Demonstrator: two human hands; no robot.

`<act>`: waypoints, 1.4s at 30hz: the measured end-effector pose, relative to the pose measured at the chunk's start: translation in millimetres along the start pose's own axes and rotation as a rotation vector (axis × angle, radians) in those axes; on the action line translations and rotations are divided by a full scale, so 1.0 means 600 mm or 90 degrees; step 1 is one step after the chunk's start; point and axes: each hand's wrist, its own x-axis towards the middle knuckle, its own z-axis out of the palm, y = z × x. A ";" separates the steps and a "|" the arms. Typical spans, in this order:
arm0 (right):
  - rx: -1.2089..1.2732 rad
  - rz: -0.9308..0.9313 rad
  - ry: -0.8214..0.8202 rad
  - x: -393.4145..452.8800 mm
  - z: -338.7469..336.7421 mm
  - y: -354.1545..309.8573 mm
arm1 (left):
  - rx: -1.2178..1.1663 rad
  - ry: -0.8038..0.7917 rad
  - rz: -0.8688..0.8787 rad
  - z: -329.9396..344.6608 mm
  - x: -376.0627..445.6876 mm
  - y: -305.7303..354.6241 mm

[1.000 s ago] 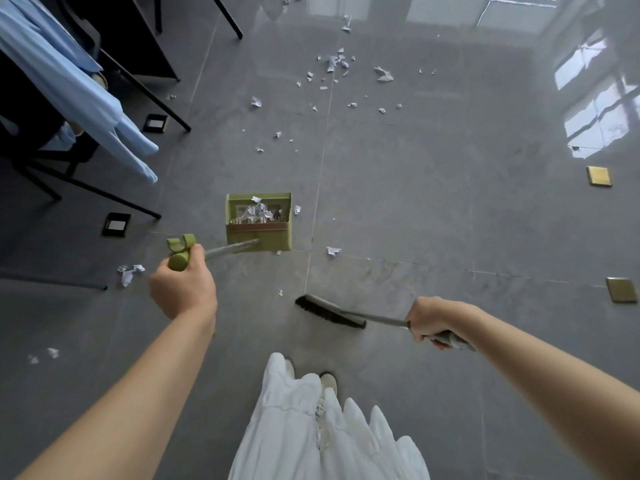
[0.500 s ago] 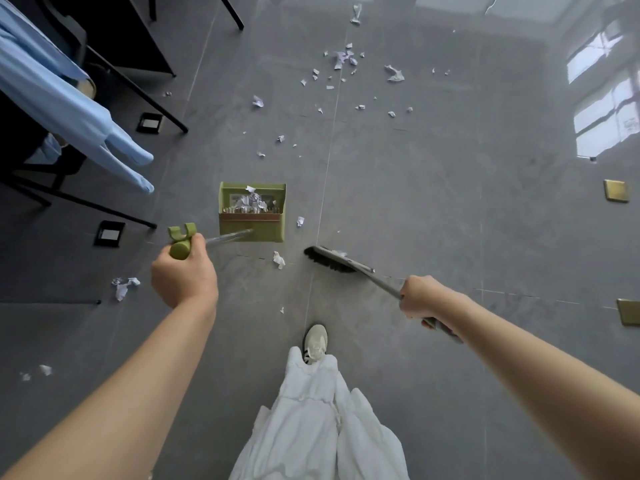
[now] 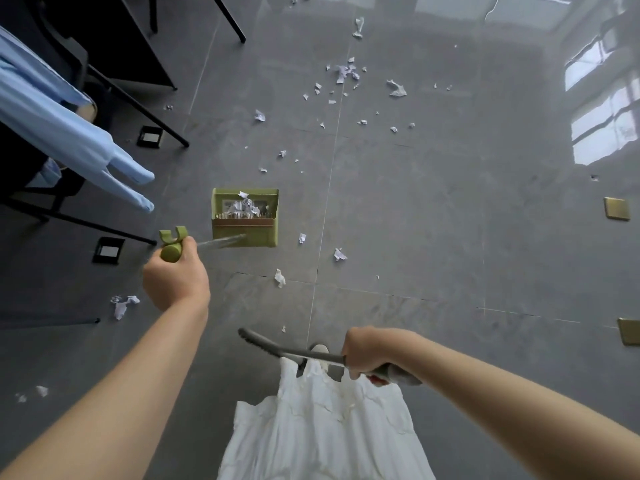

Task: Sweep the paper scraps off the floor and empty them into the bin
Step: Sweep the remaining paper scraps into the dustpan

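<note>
Fingers (image 3: 187, 249) gripping dustpan (image 3: 245, 216) handle, broom (image 3: 263, 344) seemingly lifted

No legible text, labels, brand marks or numbers in the head view. Checked the green dustpan (image 3: 245, 220), the paper scraps (image 3: 340, 254) and the floor plates (image 3: 616, 209): any print there is too small or blurred to read.

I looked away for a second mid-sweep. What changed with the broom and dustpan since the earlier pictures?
The broom swung forward toward the dustpan half a second ago, and is now drawn back near the person's feet, its head off the scraps. The right hand kept its grip on the broom handle. The left hand still grips the dustpan handle; the dustpan still holds scraps, and loose scraps remain beside it.
</note>
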 end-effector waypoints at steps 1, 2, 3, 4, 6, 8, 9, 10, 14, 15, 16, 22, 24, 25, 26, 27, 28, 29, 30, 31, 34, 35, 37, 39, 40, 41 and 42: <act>0.013 0.001 -0.005 0.009 0.000 -0.009 | -0.001 0.002 0.000 -0.001 0.004 0.001; 0.024 0.007 -0.006 0.017 -0.002 -0.015 | 0.000 0.005 0.001 -0.003 0.007 0.003; 0.026 0.015 0.000 0.026 -0.006 -0.018 | 0.000 0.009 0.001 -0.004 0.011 0.003; 0.021 0.025 0.012 0.036 -0.013 -0.017 | 0.001 0.012 0.001 -0.005 0.014 0.005; -0.002 0.043 0.048 0.052 -0.037 -0.014 | 0.005 0.021 -0.002 -0.007 0.018 0.009; -0.021 0.052 0.104 0.058 -0.069 -0.004 | 0.006 0.025 0.000 -0.007 0.018 0.011; -0.023 0.054 0.132 0.059 -0.090 0.003 | 0.006 0.029 0.000 -0.006 0.018 0.012; -0.017 0.056 0.156 0.057 -0.111 0.010 | 0.008 0.031 0.001 -0.003 0.016 0.013; 0.019 0.074 0.234 0.046 -0.176 0.038 | 0.027 0.040 -0.010 0.009 0.007 0.024; 0.025 0.071 0.252 0.045 -0.186 0.046 | 0.030 0.043 -0.010 0.014 0.003 0.027; 0.035 0.065 0.265 0.043 -0.191 0.049 | 0.032 0.046 -0.011 0.015 0.001 0.027; 0.017 0.081 0.278 0.005 -0.252 0.128 | 0.041 0.046 -0.023 0.045 -0.028 0.041; 0.011 0.100 0.251 -0.010 -0.272 0.170 | 0.043 0.038 -0.024 0.066 -0.042 0.050; 0.007 0.105 0.231 -0.016 -0.274 0.182 | 0.044 0.039 -0.024 0.070 -0.045 0.052; 0.001 0.114 0.209 -0.020 -0.276 0.200 | 0.046 0.041 -0.026 0.077 -0.050 0.056; -0.002 0.124 0.188 -0.025 -0.279 0.217 | 0.053 0.040 -0.031 0.086 -0.058 0.062; -0.004 0.135 0.166 -0.027 -0.279 0.233 | 0.061 0.040 -0.033 0.093 -0.063 0.067; -0.005 0.142 0.144 -0.026 -0.278 0.246 | 0.062 0.038 -0.034 0.098 -0.068 0.072; -0.001 0.146 0.127 -0.022 -0.279 0.261 | 0.061 0.035 -0.034 0.103 -0.071 0.076; 0.005 0.149 0.117 -0.015 -0.284 0.277 | 0.053 0.033 -0.035 0.112 -0.074 0.081; 0.016 0.170 0.136 0.002 -0.304 0.307 | 0.019 0.030 -0.040 0.131 -0.081 0.091; 0.013 0.175 0.151 0.007 -0.311 0.314 | 0.014 0.027 -0.042 0.139 -0.083 0.094; 0.019 0.180 0.185 0.017 -0.327 0.321 | 0.012 0.024 -0.044 0.153 -0.088 0.103; 0.035 0.173 0.212 0.026 -0.341 0.318 | 0.015 0.024 -0.041 0.166 -0.092 0.110; 0.042 0.167 0.227 0.029 -0.349 0.315 | 0.018 0.025 -0.038 0.172 -0.093 0.113; 0.046 0.159 0.243 0.033 -0.358 0.313 | 0.019 0.028 -0.034 0.180 -0.095 0.117; 0.049 0.149 0.258 0.036 -0.366 0.309 | 0.020 0.029 -0.028 0.185 -0.096 0.121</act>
